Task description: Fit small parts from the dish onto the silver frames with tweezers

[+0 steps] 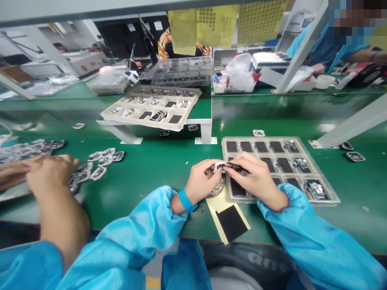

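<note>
My left hand [202, 182] pinches a small white part [219, 165] above a round dish of tiny pieces [216, 187]. My right hand [256, 177] grips thin dark tweezers [235, 167] whose tip meets that part. Both hands hover at the near left corner of a clear compartment tray [281, 169] with dark slots and a few small metal parts in it. A yellow sheet with a black pad [231, 221] lies just below the hands at the table's front edge.
A co-worker's bare arm and hands [51, 181] work at the left beside several small loose parts [99, 163]. A beige tray [152, 106] sits on a raised white stand behind. Another person in blue sits at far right. A slanted white frame leg [350, 125] crosses the right.
</note>
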Tool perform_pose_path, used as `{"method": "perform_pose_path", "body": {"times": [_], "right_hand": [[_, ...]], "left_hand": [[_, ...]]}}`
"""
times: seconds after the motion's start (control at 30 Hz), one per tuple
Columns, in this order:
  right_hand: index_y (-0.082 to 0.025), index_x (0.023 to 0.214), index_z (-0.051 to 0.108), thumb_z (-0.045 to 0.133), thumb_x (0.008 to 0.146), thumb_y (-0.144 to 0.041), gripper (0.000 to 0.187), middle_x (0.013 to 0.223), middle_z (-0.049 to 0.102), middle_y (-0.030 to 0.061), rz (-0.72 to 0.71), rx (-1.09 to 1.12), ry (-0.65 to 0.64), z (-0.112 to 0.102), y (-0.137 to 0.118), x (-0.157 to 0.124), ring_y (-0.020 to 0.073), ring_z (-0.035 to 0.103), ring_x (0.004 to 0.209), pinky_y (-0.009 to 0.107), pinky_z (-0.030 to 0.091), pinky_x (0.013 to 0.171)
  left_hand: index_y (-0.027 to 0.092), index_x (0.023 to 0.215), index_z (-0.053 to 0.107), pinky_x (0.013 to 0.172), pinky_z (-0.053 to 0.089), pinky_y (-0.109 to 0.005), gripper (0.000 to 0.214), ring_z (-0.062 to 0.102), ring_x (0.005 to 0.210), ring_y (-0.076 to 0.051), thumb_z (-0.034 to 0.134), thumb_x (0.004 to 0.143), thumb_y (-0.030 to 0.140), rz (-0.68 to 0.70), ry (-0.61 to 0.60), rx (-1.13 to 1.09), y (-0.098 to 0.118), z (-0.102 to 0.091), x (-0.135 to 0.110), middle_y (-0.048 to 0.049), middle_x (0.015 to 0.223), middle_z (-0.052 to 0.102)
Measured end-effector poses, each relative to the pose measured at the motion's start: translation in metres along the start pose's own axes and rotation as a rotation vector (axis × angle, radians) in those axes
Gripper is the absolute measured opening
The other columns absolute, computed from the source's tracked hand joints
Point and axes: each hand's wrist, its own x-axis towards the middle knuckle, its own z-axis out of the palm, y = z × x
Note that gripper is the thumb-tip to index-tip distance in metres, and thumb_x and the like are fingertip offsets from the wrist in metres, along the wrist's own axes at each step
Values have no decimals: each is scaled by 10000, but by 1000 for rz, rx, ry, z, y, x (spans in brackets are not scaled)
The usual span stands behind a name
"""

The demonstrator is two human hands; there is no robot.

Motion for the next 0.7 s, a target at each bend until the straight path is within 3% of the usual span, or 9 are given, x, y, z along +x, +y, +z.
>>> {"method": "perform_pose_path", "body": {"times": [0.23, 0.47, 0.57, 0.7], "right_hand": [[-248, 1071, 684, 569, 989, -265, 141, 966, 651, 56, 45, -132, -144, 0, -1, -2, 195, 646, 877, 331, 520, 759], [-228, 1093, 582, 462, 1038, -342, 174, 1016, 626, 68, 89, -246, -287, 7, -6, -2, 201, 636, 864, 326, 484, 741], [-220, 1081, 566, 440, 1047, -352, 185, 1003, 626, 63, 88, -226, -322, 13, -8, 2, 198, 635, 873, 325, 479, 755], [-224, 1021, 628, 412, 1055, -382, 270, 992, 639, 49, 47, -363, -462, 24, -8, 5, 196, 653, 849, 313, 454, 683]], "left_hand": [[210, 1018, 752, 820, 519, -294, 212, 673, 880, -180, 618, 857, 173, -1, -17, 38, 1, -3, 2, -39, 983, 750], [174, 993, 747, 604, 440, -242, 212, 574, 647, -134, 597, 860, 241, -136, -9, -27, -14, -4, 11, -7, 756, 687], [186, 922, 740, 652, 452, -243, 183, 609, 695, -146, 590, 880, 283, -222, 122, 155, -35, -24, 32, -13, 787, 703], [155, 933, 722, 729, 448, -283, 203, 650, 798, -205, 549, 904, 258, -348, 349, 318, -74, -77, 61, -90, 873, 726]]}}
